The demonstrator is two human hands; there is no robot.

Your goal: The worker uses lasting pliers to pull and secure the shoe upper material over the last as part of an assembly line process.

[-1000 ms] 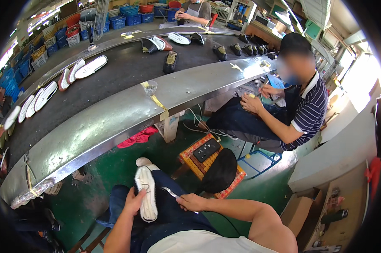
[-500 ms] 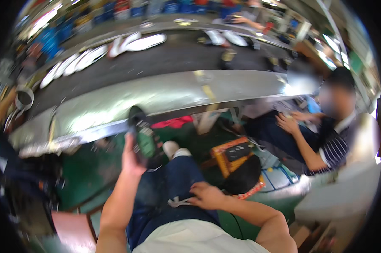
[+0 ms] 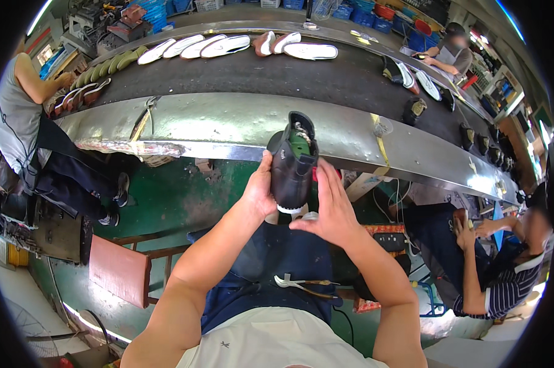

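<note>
My left hand [image 3: 260,189] is closed around the left side of a black shoe [image 3: 289,178], held up over my lap just in front of the metal bench edge. A green piece [image 3: 299,146] shows inside the shoe's opening, and a strip of white shows at its lower end. My right hand [image 3: 333,211] stands open close to the shoe's right side, its fingers stretched out and thumb apart. Whether a fingertip touches the shoe, I cannot tell. On my lap lies a pincer-like hand tool [image 3: 289,282] with a pale metal head and slim handles.
A dark conveyor belt [image 3: 228,78] crosses ahead behind a metal ledge [image 3: 209,116], carrying white soles [image 3: 226,45] and dark shoes [image 3: 414,110]. A co-worker [image 3: 501,264] sits at right, another [image 3: 19,122] stands at left. A brown stool [image 3: 118,270] is at left.
The shoe has been turned from underside showing to opening showing, and sits further right in view. My right hand has left the tool on my lap and risen beside the shoe.
</note>
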